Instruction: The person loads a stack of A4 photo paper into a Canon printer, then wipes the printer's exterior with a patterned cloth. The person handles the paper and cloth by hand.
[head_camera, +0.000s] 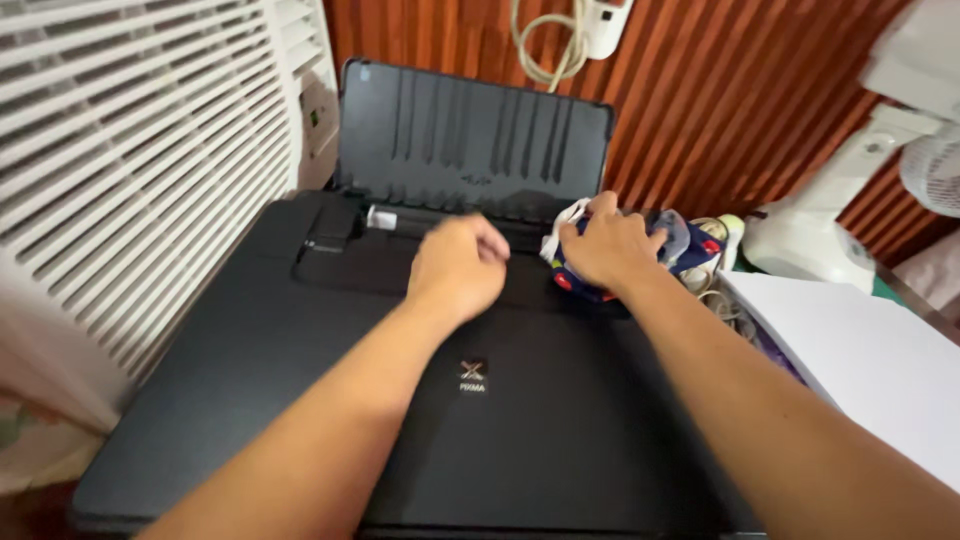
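- Pouch (690, 245): a small dark-blue fabric bundle with red spots and a white cord or strap at its left end, lying on the back right corner of the printer's lid, at about 1 o'clock from the frame's centre. It looks soft and light and likely to sag or spill if lifted by one end; a grasp across the middle seems the surest hold.
- Right hand (605, 245): laid over the pouch, fingers curled down onto it and grasping its left part; the white cord shows by the thumb side.
- Left hand (458, 265): loosely clenched, knuckles up, over the printer's rear paper slot, at 9 o'clock of the pouch; whether it holds anything cannot be told.
- Printer (330, 400): black, flat-topped, smooth and probably slippery; its rear paper support (470, 125) stands upright at 12 o'clock, walling the back edge.
- Tangled cables (715, 290): just beside the pouch at 4 o'clock, a likely snag.
- White sheet (860, 360): at 3 to 4 o'clock, beyond the printer's right edge.
- White fan base (805, 235): at 2 o'clock, crowding the right.
- Louvred white air-conditioner grille (130, 150): at 9 to 10 o'clock; freest room appears toward 6 o'clock, over the lid.
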